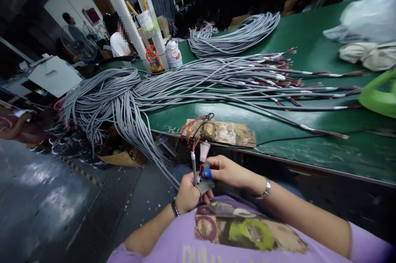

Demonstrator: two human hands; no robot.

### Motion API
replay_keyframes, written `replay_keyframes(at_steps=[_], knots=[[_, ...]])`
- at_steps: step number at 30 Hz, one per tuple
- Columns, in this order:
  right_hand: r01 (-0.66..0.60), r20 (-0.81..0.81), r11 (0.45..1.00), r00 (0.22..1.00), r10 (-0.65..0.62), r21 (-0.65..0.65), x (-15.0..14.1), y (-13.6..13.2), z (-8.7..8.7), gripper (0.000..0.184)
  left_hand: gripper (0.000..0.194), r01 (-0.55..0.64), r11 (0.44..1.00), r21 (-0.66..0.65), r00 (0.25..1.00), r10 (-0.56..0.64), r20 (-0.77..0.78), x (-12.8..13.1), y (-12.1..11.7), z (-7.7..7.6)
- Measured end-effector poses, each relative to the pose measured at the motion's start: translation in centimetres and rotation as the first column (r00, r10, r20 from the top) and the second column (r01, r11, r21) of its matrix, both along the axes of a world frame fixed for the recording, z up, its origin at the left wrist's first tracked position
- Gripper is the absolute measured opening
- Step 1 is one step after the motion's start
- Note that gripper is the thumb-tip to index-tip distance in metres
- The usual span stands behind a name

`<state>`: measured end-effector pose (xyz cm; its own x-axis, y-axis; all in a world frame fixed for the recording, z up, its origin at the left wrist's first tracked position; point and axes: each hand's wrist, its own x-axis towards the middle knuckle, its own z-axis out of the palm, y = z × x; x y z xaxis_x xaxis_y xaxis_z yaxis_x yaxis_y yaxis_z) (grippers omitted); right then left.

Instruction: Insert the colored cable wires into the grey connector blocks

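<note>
Clasps a grey cable (194, 164) upright in the left hand (187, 193), just short of the edge of the green table (278, 135), with red wires (194, 145) at twelve o'clock, above the cable's tip. Holds the thumb and fingers of the right hand (227, 171) close together at two o'clock from that grip, with a blue wrap (207, 173) on one finger, near small dark strands (204, 166); cannot tell for sure, at this size, whether pinching or only touching them. Has a pale pink tapered piece (204, 151) at twelve o'clock, just beyond the fingers, and a worn wooden board (238, 134) at one. Faces a long spread of cables (173, 83) from ten o'clock round past one, and a light-green plastic piece (379, 97) at two.
</note>
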<state>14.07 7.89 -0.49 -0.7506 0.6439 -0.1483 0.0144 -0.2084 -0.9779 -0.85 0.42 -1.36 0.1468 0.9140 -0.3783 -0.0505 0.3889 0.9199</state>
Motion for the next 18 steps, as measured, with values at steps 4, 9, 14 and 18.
replay_keyframes(at_steps=[4, 9, 14, 18], knots=[[0.002, -0.016, 0.996, 1.000, -0.001, 0.093, 0.0, -0.2, -0.9, 0.030, 0.035, 0.093, 0.995, -0.041, 0.995, -0.095, -0.039, -0.2, 0.3, 0.6], [0.105, -0.051, 0.994, 0.993, -0.105, 0.007, 0.4, -0.3, -1.2, 0.035, 0.033, -0.061, 0.997, -0.039, 0.998, 0.061, 0.012, 0.0, 0.3, 0.0], [0.164, -0.077, 0.963, 0.980, -0.184, -0.214, 0.5, -0.8, -1.9, 0.039, 0.037, -0.311, 0.950, 0.020, 0.948, 0.308, 0.082, 0.4, 0.4, -0.8], [0.257, -0.111, 0.949, 0.954, -0.280, -0.183, -0.2, -1.4, -2.8, 0.037, 0.037, -0.332, 0.942, 0.051, 0.941, 0.327, 0.089, 0.4, 0.5, -0.9]])
